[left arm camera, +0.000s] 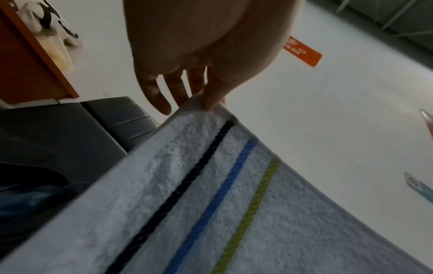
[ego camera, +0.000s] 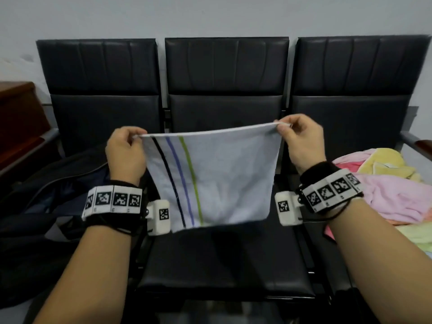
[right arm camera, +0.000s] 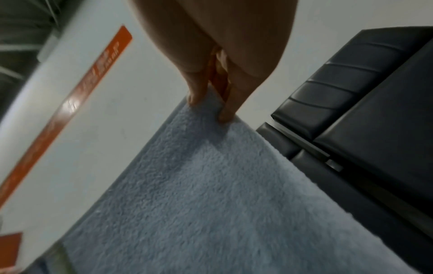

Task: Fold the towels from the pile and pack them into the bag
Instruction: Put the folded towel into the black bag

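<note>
Towel (ego camera: 217, 174), pale with black, blue and green stripes near its left edge, hangs mid-frame above the middle black seat (ego camera: 224, 260). The left hand (ego camera: 125, 155) pinches its upper left corner, the right hand (ego camera: 301, 141) its upper right, spare fingers loosely curled. At lower left lies what looks like a dark bag (ego camera: 46, 197), possibly open. The pile (ego camera: 385, 190) of pink and yellow towels sits at right.

towel (ego camera: 217, 178) held up over middle seat (ego camera: 222, 265) | bag (ego camera: 46, 183) on left seat | towel pile (ego camera: 385, 183) on right seat | wall (ego camera: 210, 15) behind
</note>
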